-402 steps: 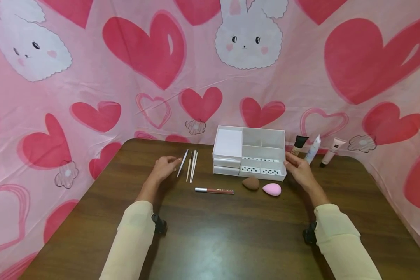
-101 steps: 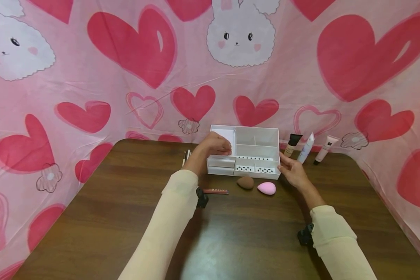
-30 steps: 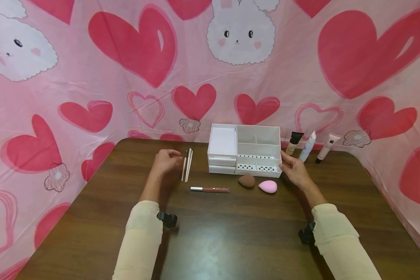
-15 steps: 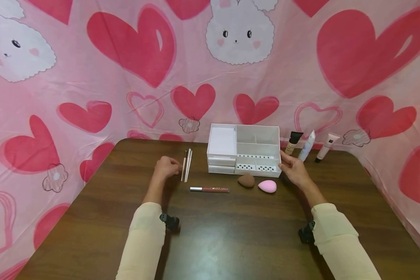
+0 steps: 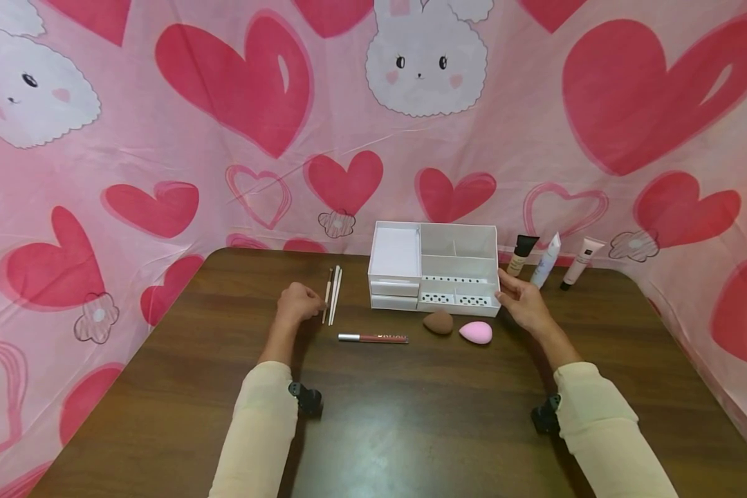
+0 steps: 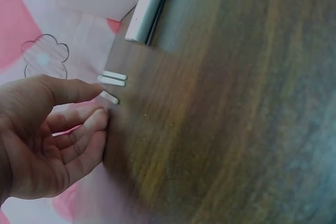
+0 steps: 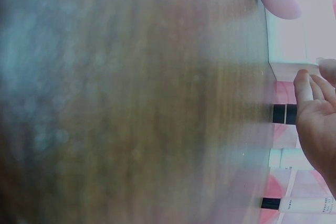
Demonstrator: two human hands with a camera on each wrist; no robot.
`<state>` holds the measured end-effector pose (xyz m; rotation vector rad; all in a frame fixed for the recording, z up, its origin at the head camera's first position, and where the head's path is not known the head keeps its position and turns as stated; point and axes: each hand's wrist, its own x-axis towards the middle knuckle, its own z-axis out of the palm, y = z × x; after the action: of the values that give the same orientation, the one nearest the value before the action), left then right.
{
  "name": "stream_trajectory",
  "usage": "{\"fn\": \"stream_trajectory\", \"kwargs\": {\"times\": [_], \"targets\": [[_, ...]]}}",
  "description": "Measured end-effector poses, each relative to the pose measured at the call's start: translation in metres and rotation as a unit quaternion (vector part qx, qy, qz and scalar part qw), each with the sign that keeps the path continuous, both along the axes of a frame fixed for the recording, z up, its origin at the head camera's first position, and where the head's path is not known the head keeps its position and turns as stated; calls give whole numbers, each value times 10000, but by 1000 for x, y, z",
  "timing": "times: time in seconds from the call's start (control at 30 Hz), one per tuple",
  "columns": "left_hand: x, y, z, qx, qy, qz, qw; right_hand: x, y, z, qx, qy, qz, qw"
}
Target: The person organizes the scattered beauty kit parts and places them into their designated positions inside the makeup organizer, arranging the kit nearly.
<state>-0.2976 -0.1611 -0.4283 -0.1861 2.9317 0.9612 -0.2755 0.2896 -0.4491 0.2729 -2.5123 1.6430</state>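
My left hand is at the left of three thin makeup brushes, pinching the dark-tipped one near its lower handle. In the left wrist view the brush's pale end comes out at the thumb tip, with the other fingers curled below. Two white-handled brushes lie close beside it. My right hand rests its fairly straight fingers and thumb against the right side wall of a white makeup organizer. That organizer has a flat-topped left part over two small drawers, and open compartments on the right.
A lip gloss tube with a silver cap lies before the organizer. Nearby are a brown makeup sponge and a pink one. Beyond my right hand stand a black-topped tube, a white tube and a pink tube.
The slim pale pen left of the brushes is gone from its spot; my left hand reached over the organizer and came back. Lately its fingers lowered onto the dark-tipped brush. My right hand stayed.
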Motion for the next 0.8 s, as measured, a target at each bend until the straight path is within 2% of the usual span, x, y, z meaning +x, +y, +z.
{"fn": "stream_trajectory", "kwargs": {"times": [0.07,0.3,0.53,0.8], "targets": [[0,1,0,-57,15,18,10000,0,0,0,-150,-16,47,9999],[-1,1,-2,-167,30,35,9999,1,1,0,-92,127,46,9999],[-1,1,-3,-324,93,52,9994,1,0,1,132,-59,-40,9999],[-1,4,-2,-641,178,84,9978,1,-1,1,110,-71,-80,9999]]}}
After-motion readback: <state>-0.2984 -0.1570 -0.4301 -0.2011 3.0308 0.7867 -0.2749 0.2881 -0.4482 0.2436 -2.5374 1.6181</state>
